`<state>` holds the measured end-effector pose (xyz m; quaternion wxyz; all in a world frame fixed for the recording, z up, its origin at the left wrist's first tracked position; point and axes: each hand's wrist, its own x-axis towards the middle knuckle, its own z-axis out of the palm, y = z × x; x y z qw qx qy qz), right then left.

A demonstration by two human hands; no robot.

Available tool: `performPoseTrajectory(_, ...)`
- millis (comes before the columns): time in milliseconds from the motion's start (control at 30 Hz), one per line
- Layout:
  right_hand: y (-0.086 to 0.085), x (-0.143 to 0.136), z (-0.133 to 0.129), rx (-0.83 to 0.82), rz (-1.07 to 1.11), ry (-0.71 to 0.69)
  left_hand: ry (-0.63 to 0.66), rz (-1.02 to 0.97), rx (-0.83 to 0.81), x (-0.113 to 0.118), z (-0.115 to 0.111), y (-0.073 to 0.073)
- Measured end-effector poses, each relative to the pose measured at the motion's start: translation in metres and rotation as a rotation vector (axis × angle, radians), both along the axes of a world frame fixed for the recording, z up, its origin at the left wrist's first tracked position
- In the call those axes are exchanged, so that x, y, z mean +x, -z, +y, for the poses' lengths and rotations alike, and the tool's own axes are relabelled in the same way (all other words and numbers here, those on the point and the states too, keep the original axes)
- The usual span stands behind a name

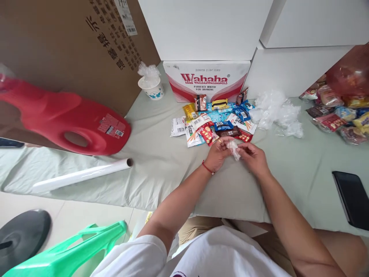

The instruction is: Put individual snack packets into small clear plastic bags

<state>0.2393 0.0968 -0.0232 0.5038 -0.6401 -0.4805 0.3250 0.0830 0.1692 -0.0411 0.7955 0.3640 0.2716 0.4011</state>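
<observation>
Head camera: from where I stand, that thin, crumpled clear-plastic wad (234, 150) could tear or slip if pulled unevenly; the bare left hand (219, 154) and bare right hand (254, 157) pinch it, each grip nearly closed, near the colourful snack packets (216, 116) on the green-clothed desk (161, 154)

Pale floor tiles (62, 206) spread below the cloth-covered table (152, 165) — a green plastic stool (43, 263) at its near side, white panels (207, 29) along its back.
</observation>
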Motion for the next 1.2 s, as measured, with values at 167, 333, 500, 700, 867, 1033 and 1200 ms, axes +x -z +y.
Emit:
performPoseTrajectory(167,0.012,0.019,0.006,0.028,0.370,0.190,-0.036,0.018,-0.045,-0.001,0.003,-0.004)
performPoseTrajectory(333,0.003,0.017,0.000,-0.016,0.428,0.101,0.070,-0.011,-0.040,-0.006,0.002,-0.009)
performPoseTrajectory(500,0.006,0.006,-0.005,-0.124,0.378,-0.053,0.222,-0.007,-0.064,-0.008,0.000,-0.010)
performPoseTrajectory(700,-0.003,0.012,-0.003,-0.018,0.553,0.089,0.092,-0.031,-0.137,-0.009,0.003,-0.011)
performPoseTrajectory(867,-0.001,0.010,-0.003,-0.027,0.561,0.031,0.128,-0.004,-0.085,-0.008,-0.002,-0.014)
performPoseTrajectory(1033,0.003,0.008,-0.006,0.029,0.446,0.041,0.133,0.081,-0.012,-0.004,-0.004,-0.006)
performPoseTrajectory(1200,-0.002,0.017,-0.006,0.159,0.467,0.010,-0.001,0.034,-0.062,-0.008,0.006,-0.002)
